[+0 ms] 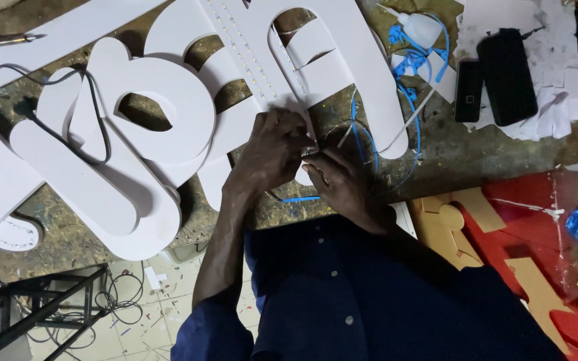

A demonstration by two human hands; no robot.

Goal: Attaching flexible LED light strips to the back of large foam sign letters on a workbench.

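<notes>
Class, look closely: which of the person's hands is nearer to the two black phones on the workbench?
Right. The right hand lies below-left of the black phones; the left hand sits farther left.

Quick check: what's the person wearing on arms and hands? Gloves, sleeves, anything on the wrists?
Both hands are bare: left hand, right hand, no gloves, nothing visible on the wrists. A dark navy button-up shirt is worn; the left sleeve is pushed up near the elbow.

i'm looking down on big white cut-out sign letters (135,127) spread across the worn workbench, overlapping one another. a strip of small led dots (245,50) runs along one white piece. at the far right lie two black phones (506,73), screens dark, side by side.
</notes>
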